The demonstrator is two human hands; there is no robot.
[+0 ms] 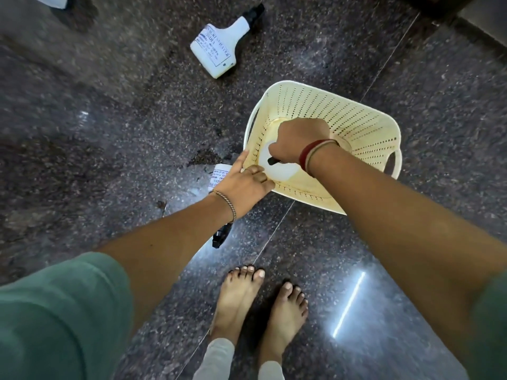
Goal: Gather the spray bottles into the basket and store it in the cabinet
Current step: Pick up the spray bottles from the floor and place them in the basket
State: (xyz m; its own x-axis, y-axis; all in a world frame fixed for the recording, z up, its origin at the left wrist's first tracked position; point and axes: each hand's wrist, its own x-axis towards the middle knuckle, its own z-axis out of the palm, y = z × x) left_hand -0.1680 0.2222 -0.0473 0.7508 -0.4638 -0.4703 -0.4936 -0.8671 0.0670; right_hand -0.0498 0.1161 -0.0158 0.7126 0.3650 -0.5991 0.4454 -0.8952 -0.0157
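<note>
A cream perforated basket (365, 124) stands on the dark granite floor. My right hand (299, 141) is inside it, shut on the black trigger head of a white spray bottle (279, 170) that rests low in the basket. My left hand (247, 182) grips the basket's near left rim. Under my left forearm lies a second white spray bottle (219, 176), mostly hidden, its black nozzle (220, 237) poking out below my wrist. A third white spray bottle (219, 48) with a printed label lies on its side on the floor beyond the basket.
My bare feet (260, 300) stand just behind the basket. A white object (55, 0) is cut off at the top left edge. A dark edge, perhaps furniture, crosses the top right corner (450, 6).
</note>
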